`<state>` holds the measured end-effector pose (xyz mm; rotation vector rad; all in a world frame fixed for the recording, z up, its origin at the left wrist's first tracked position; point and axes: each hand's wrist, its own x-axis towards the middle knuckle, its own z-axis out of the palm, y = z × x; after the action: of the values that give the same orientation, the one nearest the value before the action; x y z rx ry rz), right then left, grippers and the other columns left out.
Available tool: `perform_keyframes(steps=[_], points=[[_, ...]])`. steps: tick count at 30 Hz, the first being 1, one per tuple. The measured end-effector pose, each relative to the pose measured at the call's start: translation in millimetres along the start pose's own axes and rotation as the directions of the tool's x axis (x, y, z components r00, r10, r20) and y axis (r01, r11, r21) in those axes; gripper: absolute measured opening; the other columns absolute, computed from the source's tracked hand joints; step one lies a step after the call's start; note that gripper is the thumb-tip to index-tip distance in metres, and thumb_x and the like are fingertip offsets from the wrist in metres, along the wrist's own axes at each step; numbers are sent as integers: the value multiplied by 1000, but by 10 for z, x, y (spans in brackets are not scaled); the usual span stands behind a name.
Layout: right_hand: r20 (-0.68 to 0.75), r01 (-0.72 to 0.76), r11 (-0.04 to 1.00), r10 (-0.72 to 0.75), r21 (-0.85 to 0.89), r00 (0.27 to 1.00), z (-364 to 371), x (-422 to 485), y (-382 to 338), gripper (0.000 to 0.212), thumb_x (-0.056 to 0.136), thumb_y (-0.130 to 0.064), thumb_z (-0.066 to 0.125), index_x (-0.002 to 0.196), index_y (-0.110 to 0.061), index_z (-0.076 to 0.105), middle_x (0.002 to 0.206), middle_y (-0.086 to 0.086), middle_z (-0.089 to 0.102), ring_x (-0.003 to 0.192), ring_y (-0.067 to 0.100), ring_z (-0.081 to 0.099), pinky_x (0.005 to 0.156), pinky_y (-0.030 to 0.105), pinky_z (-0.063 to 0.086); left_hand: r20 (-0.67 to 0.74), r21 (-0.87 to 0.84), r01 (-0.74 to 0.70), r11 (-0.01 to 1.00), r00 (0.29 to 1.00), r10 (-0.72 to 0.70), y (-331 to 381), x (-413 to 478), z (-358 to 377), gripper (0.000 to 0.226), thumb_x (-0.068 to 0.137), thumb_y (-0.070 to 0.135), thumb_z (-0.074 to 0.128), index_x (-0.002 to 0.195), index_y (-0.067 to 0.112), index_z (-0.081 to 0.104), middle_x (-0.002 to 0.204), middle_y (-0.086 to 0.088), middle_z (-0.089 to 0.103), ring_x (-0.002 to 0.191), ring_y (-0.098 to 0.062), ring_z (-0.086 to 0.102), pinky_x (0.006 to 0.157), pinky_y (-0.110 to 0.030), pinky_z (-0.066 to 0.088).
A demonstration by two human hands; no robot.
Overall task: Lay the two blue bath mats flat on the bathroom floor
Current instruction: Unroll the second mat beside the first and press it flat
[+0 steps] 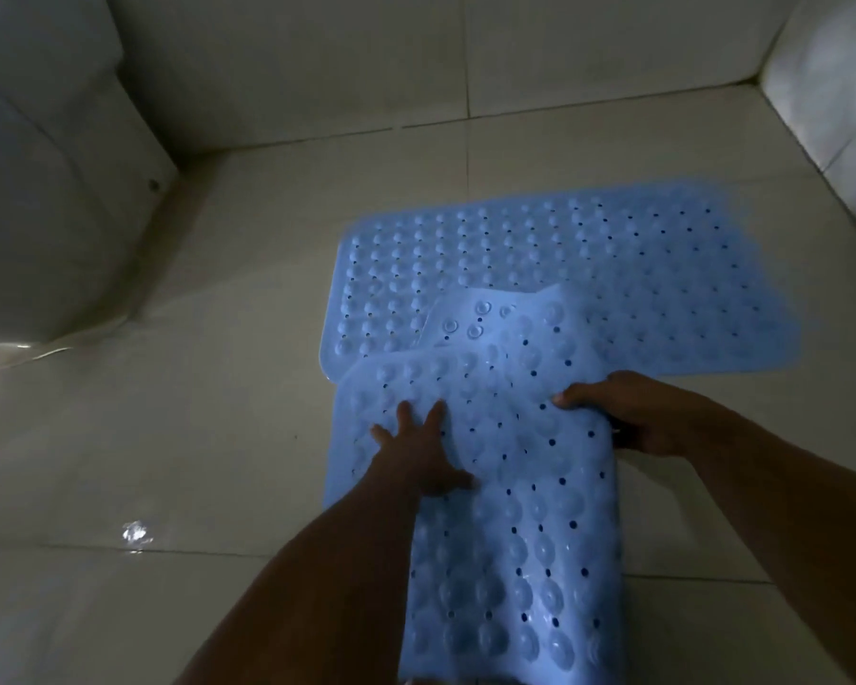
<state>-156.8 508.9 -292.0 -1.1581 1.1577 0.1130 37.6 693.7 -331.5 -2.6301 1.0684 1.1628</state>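
One blue bath mat (614,259) with bumps and holes lies flat on the tiled floor, running left to right at the far side. A second blue mat (515,536) runs toward me, its far end folded over and overlapping the first mat's near edge, suction cups showing on the flap. My left hand (416,452) presses flat on the second mat with fingers spread. My right hand (628,417) grips that mat's right edge, thumb on top and fingers tucked beneath.
A white toilet base (45,215) stands at the left. Tiled walls (317,66) close the back and the right corner. The pale floor tiles (169,437) look wet, with a bright glint at the lower left.
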Motion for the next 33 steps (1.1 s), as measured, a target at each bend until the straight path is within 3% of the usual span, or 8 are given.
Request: perform_keyframes(steps=[5, 9, 13, 18, 22, 26, 30, 33], points=[[109, -45, 994, 34, 100, 993, -90, -205, 137, 52, 77, -19, 82, 126, -6, 66, 114, 10, 76, 107, 29, 72, 86, 42, 59, -38, 51, -101, 994, 994, 103, -3, -8, 117, 133, 59, 68, 86, 159, 43, 1, 167, -8, -17, 149, -55, -10, 118, -67, 21], [109, 17, 998, -23, 55, 994, 16, -238, 44, 62, 70, -32, 85, 127, -15, 66, 115, 7, 76, 108, 28, 72, 96, 51, 57, -31, 34, -98, 995, 995, 99, -56, -18, 123, 132, 58, 70, 85, 158, 44, 2, 167, -3, -17, 150, -53, -10, 116, -69, 23], [173, 9, 989, -35, 150, 984, 33, -268, -138, 54, 80, -50, 72, 120, -15, 69, 111, 10, 75, 103, 32, 70, 89, 47, 57, -30, -12, -61, 998, 998, 60, -140, -47, 59, 130, 64, 66, 84, 159, 39, -1, 167, -7, -15, 150, -53, -9, 116, -69, 23], [205, -85, 969, 37, 232, 978, 23, -254, -125, 30, 76, -29, 67, 102, -14, 64, 95, 11, 67, 84, 27, 63, 80, 40, 51, -38, -14, -72, 997, 997, 71, -184, -45, 72, 131, 62, 65, 86, 159, 38, 3, 167, -8, -13, 150, -53, -8, 115, -70, 23], [81, 36, 992, -47, 122, 996, 249, -167, -63, 34, 89, -32, 71, 116, -12, 69, 108, 6, 72, 91, 19, 64, 79, 32, 45, -43, -30, -82, 996, 996, 81, -199, -35, 103, 133, 61, 62, 88, 159, 38, 2, 167, -8, -14, 150, -53, -12, 115, -71, 22], [-34, 86, 989, -82, 124, 996, 404, -135, -111, 27, 88, -20, 77, 108, -5, 69, 110, 12, 74, 100, 28, 69, 84, 40, 57, -65, -15, -99, 995, 993, 98, -245, -17, 112, 130, 63, 58, 89, 159, 37, 4, 166, -8, -11, 150, -53, -9, 117, -69, 22], [-106, 101, 991, -91, 87, 990, 411, -189, -156, 16, 91, -9, 71, 106, -4, 67, 99, 11, 70, 85, 26, 67, 68, 37, 56, -84, -3, -109, 994, 991, 109, -326, 8, 112, 131, 62, 62, 88, 160, 36, 4, 167, -9, -7, 150, -53, -3, 119, -65, 20], [-290, 142, 989, -126, 33, 949, 179, -306, -326, 14, 88, -4, 70, 79, -6, 60, 81, 13, 62, 67, 25, 61, 62, 34, 51, -84, -15, 16, 1000, 996, -17, -430, -11, 76, 132, 63, 64, 86, 160, 35, 0, 167, -10, -12, 149, -55, -4, 119, -64, 19]])
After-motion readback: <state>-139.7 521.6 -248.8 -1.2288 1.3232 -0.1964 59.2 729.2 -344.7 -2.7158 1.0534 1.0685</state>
